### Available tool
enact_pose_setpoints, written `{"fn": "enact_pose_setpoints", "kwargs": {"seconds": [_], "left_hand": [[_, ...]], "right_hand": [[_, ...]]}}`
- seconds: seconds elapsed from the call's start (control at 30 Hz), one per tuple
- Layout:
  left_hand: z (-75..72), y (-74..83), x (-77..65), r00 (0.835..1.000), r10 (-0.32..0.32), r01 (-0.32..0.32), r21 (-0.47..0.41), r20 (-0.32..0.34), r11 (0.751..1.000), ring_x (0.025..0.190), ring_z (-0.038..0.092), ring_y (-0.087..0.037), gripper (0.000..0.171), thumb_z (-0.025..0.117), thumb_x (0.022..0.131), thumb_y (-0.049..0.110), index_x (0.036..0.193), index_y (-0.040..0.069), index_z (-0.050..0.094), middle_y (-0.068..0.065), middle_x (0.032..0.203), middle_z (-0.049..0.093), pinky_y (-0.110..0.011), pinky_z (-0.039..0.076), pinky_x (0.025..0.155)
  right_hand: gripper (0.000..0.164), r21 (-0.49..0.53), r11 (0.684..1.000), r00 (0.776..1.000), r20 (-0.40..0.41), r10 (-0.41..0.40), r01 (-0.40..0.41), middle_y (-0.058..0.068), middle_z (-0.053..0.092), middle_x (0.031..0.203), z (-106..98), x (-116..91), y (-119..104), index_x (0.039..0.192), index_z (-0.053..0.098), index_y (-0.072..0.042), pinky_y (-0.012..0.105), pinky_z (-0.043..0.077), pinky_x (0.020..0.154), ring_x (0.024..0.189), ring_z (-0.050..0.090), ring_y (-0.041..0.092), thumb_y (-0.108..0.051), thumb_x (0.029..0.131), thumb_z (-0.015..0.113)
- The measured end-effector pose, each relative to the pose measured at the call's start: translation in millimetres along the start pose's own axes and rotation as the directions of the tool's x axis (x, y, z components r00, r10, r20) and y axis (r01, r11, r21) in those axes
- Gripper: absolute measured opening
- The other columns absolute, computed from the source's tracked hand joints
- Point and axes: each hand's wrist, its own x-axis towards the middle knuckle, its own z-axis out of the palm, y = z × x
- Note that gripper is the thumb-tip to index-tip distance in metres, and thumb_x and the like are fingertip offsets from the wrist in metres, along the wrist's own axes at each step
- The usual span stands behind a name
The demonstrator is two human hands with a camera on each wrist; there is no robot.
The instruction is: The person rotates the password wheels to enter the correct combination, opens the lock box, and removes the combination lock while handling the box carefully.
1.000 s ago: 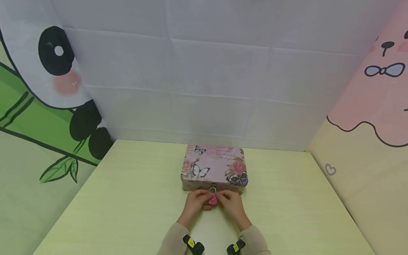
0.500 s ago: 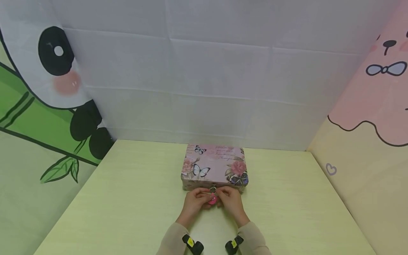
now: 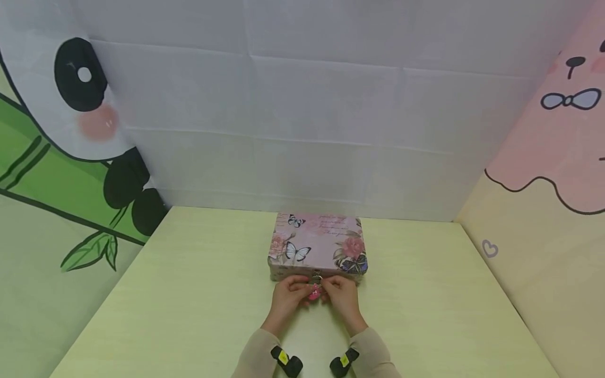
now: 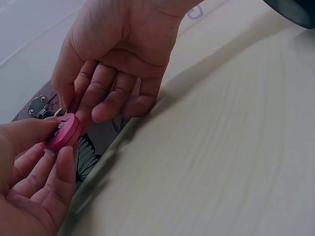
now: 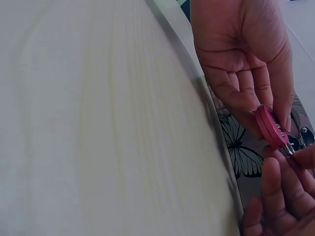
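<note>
A pink tin box [image 3: 319, 244] printed with butterflies and roses stands in the middle of the table, lid down. In front of its metal clasp [image 4: 38, 105] is a small pink round combination padlock [image 4: 66, 132]. My left hand [image 3: 287, 300] grips the padlock body between thumb and fingers, the thumb beside the number dials. With thumb and forefinger, my right hand [image 3: 343, 300] pinches the padlock at its metal shackle [image 5: 289, 149]. In the head view the shackle overlaps the clasp; fingertips partly hide where they meet.
The pale wooden table [image 3: 203, 294] extends around the box and both hands. A white cloth [image 3: 302, 131] hangs behind it, and cartoon-printed cloths rise at the left and right sides. Black wrist cameras [image 3: 287, 362] are strapped on both sleeves.
Both hands have shifted slightly forward toward the box with the padlock. The right fingers have moved up from beside the padlock body to its shackle.
</note>
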Motion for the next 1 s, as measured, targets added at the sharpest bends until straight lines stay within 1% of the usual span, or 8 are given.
{"fn": "enact_pose_setpoints", "kwargs": {"seconds": [0.07, 0.13, 0.3, 0.37, 0.53, 0.57, 0.83, 1.0], "left_hand": [[0.4, 0.5, 0.5, 1.000, 0.005, -0.005, 0.007, -0.019, 1.000, 0.059, 0.063, -0.010, 0.030, 0.069, 0.087, -0.006, 0.110, -0.019, 0.057, -0.022, 0.088, 0.072, -0.023, 0.053, 0.051], [0.7, 0.4, 1.5, 0.999, 0.008, -0.008, 0.014, -0.032, 1.000, 0.059, 0.063, -0.010, 0.029, 0.070, 0.087, -0.006, 0.110, -0.019, 0.057, -0.021, 0.088, 0.072, -0.023, 0.053, 0.051], [2.3, -0.2, 3.8, 0.999, 0.004, -0.004, 0.012, -0.049, 1.000, 0.061, 0.063, -0.009, 0.030, 0.071, 0.087, -0.005, 0.111, -0.018, 0.058, -0.021, 0.088, 0.072, -0.022, 0.053, 0.051], [4.2, 4.1, 1.8, 0.999, 0.007, -0.007, 0.012, -0.051, 1.000, 0.060, 0.063, -0.009, 0.030, 0.072, 0.086, -0.006, 0.110, -0.019, 0.058, -0.022, 0.087, 0.072, -0.022, 0.052, 0.050], [6.7, 5.1, -0.9, 0.999, 0.011, -0.009, 0.049, -0.053, 0.999, 0.058, 0.062, -0.011, 0.031, 0.073, 0.086, -0.004, 0.110, -0.018, 0.059, -0.024, 0.088, 0.072, -0.024, 0.052, 0.049], [6.4, 1.1, 0.3, 0.999, 0.007, -0.004, 0.061, -0.052, 0.998, 0.058, 0.062, -0.011, 0.032, 0.073, 0.086, -0.002, 0.111, -0.017, 0.059, -0.023, 0.089, 0.072, -0.024, 0.052, 0.050], [10.4, -3.9, -5.3, 0.999, 0.012, -0.015, 0.108, 0.030, 0.994, 0.060, 0.063, -0.009, 0.029, 0.073, 0.088, 0.003, 0.108, -0.016, 0.065, -0.022, 0.091, 0.073, -0.023, 0.053, 0.053], [15.4, -5.7, -10.1, 0.994, 0.026, -0.038, 0.107, 0.107, 0.994, 0.057, 0.063, -0.009, 0.023, 0.072, 0.088, 0.001, 0.103, -0.016, 0.068, -0.023, 0.089, 0.073, -0.023, 0.054, 0.053]], "right_hand": [[0.015, 0.001, 1.000, 1.000, -0.005, -0.003, 0.003, 0.030, 0.067, 0.073, -0.1, -2.1, -4.5, 0.084, 0.065, 0.021, 0.030, 0.055, 0.051, 0.050, 0.063, 0.016, 0.007, 0.089, 0.062], [0.015, 0.004, 1.000, 1.000, -0.014, 0.006, -0.005, 0.028, 0.068, 0.073, 0.3, -2.0, -2.7, 0.083, 0.066, 0.019, 0.028, 0.055, 0.052, 0.051, 0.064, 0.016, 0.006, 0.090, 0.062], [0.013, 0.024, 0.999, 0.998, -0.055, 0.044, -0.043, 0.015, 0.071, 0.070, 1.8, 5.0, 16.9, 0.082, 0.068, 0.013, 0.021, 0.053, 0.052, 0.051, 0.063, 0.011, 0.002, 0.089, 0.065], [0.012, 0.024, 0.998, 0.996, -0.067, 0.052, -0.050, 0.012, 0.070, 0.070, 1.9, 7.1, 22.2, 0.082, 0.068, 0.012, 0.020, 0.052, 0.052, 0.051, 0.062, 0.009, 0.002, 0.088, 0.064], [0.012, 0.030, 0.998, 0.996, -0.066, 0.063, -0.061, 0.011, 0.070, 0.071, -0.4, 6.7, 25.4, 0.081, 0.068, 0.012, 0.020, 0.053, 0.053, 0.052, 0.062, 0.010, 0.002, 0.087, 0.063], [0.013, 0.026, 0.998, 0.996, -0.061, 0.062, -0.060, 0.012, 0.070, 0.071, -1.6, 5.7, 25.2, 0.082, 0.068, 0.012, 0.020, 0.053, 0.053, 0.052, 0.062, 0.010, 0.002, 0.088, 0.063], [0.014, -0.001, 0.999, 0.999, -0.011, 0.053, -0.053, 0.016, 0.071, 0.074, -16.6, -0.7, 22.3, 0.083, 0.068, 0.013, 0.025, 0.056, 0.054, 0.056, 0.066, 0.017, 0.001, 0.089, 0.065], [0.013, -0.063, 0.996, 0.997, 0.008, 0.071, -0.070, 0.010, 0.070, 0.070, -29.8, -2.3, 23.4, 0.079, 0.069, 0.009, 0.024, 0.055, 0.054, 0.054, 0.064, 0.014, 0.000, 0.087, 0.064]]}}
